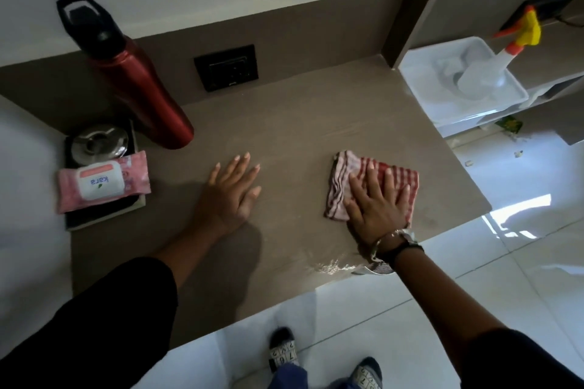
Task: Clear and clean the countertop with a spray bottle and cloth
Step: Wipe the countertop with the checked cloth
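Plainly the wiping step is in hand. The right hand [376, 205] lies flat on the folded red-striped cloth [343, 180], its fingers [373, 177] straight and slightly spread, pressing the cloth onto the brown desk [300, 123] toward its right side. The left hand [232, 196] rests palm-down on the bare desk just left of the middle, fingers [241, 164] straight and fanned, holding nothing; it looks like a brace. A wet sheen [331, 267] shows at the front edge near the right wrist, so spraying seems done there at least. The spray bottle [483, 69] leans in a white tray [417, 88] on the shelf to the right, well apart from both hands.

Clearing looks unfinished: a red bottle [139, 82] stands at the back left, and beside it a pink wipes pack [104, 183] and a steel dish [99, 142] sit on a dark tray [104, 215]. I'd judge the next move calls for sweeping the cloth leftward with even pressure, then lifting those things aside to reach beneath them.
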{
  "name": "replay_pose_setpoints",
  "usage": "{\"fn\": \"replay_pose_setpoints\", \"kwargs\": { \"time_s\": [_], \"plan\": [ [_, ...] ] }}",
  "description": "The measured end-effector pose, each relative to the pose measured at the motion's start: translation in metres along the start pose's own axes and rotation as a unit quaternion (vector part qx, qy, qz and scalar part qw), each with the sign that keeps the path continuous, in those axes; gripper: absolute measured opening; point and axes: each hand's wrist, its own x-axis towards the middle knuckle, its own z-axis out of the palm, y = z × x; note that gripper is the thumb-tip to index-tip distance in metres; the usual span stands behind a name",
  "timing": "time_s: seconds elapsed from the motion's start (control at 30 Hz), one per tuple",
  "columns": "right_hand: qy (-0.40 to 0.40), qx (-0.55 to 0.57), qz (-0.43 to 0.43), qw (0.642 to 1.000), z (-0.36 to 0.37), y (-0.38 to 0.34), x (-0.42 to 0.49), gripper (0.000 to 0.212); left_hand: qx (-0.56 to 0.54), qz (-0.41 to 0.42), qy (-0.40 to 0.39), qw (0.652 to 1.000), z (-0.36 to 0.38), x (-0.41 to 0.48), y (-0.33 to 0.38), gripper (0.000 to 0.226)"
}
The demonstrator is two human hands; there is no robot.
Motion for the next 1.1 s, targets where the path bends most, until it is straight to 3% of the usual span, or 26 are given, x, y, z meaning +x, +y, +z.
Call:
{"fn": "replay_pose_setpoints", "kwargs": {
  "time_s": [0.1,0.2,0.33,0.4,0.53,0.63,0.7,0.77,0.87,0.93,1.0,1.1],
  "plan": [
    [-0.005,0.001,-0.028,1.000,0.002,-0.028,0.004,0.066,0.011,0.000,-0.010,1.000,0.001,0.001,-0.001,0.058],
    [-0.018,-0.021,-0.129,0.991,0.008,-0.046,-0.018,0.062,0.015,0.001,-0.001,1.000,0.004,0.001,-0.002,0.057],
    [-0.028,-0.046,-0.196,0.979,0.021,-0.020,-0.053,0.057,0.014,-0.002,-0.001,1.000,0.004,0.003,-0.001,0.059],
    [-0.015,-0.040,-0.139,0.989,0.019,0.004,-0.057,0.057,0.009,-0.004,-0.002,1.000,0.003,0.002,-0.002,0.059],
    [0.010,0.003,0.089,0.996,0.000,0.047,-0.027,0.070,0.001,-0.007,-0.002,1.000,0.004,0.003,-0.001,0.059],
    [-0.010,0.041,0.161,0.986,-0.012,0.057,0.030,0.070,-0.002,-0.005,0.010,1.000,0.007,0.005,-0.003,0.058],
    [-0.025,0.044,0.138,0.989,-0.016,0.039,0.064,0.066,0.000,-0.002,0.007,1.000,0.008,0.006,-0.007,0.057],
    [-0.024,0.018,0.063,0.998,-0.011,0.007,0.071,0.061,0.003,0.000,0.003,1.000,0.011,0.005,-0.008,0.057],
    [-0.028,-0.033,-0.095,0.995,0.004,-0.040,0.025,0.060,-0.005,0.001,0.006,1.000,0.009,0.004,-0.006,0.059],
    [-0.029,-0.040,-0.150,0.987,0.013,-0.048,-0.022,0.060,-0.005,0.003,0.011,1.000,0.007,0.005,-0.005,0.060],
    [-0.035,-0.035,-0.170,0.984,0.019,-0.031,-0.054,0.057,-0.012,0.001,0.013,1.000,0.007,0.004,-0.004,0.061],
    [-0.037,-0.025,-0.097,0.994,0.013,0.015,-0.066,0.061,-0.018,-0.004,0.013,1.000,0.007,0.003,-0.005,0.063]
  ]
}}
